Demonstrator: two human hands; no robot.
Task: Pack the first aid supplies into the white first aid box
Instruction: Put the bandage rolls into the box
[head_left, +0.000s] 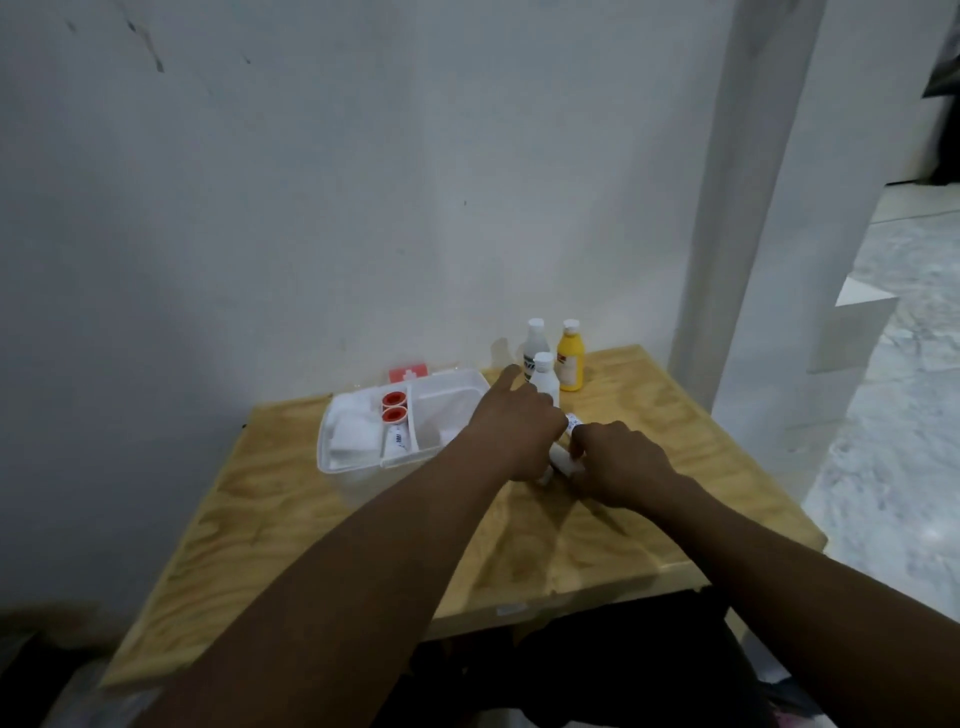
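The white first aid box (467, 382) stands open on the wooden table (270, 519), holding white gauze pads (348, 431), two orange-rimmed tape rolls (394, 407) and a white tube (397, 441). To its right, both hands close on white bandage rolls (563, 458) lying on the table. My left hand (511, 428) grips from the left with its index finger stretched out. My right hand (618, 462) grips from the right. Much of the rolls is hidden by my fingers. Behind them stand a yellow bottle (570, 358) and two white bottles (545, 379).
A red lid part with a white cross (409, 373) shows behind the box by the wall. A white pillar (737, 208) rises at the table's back right corner. The table's right edge drops to a pale floor (893, 415).
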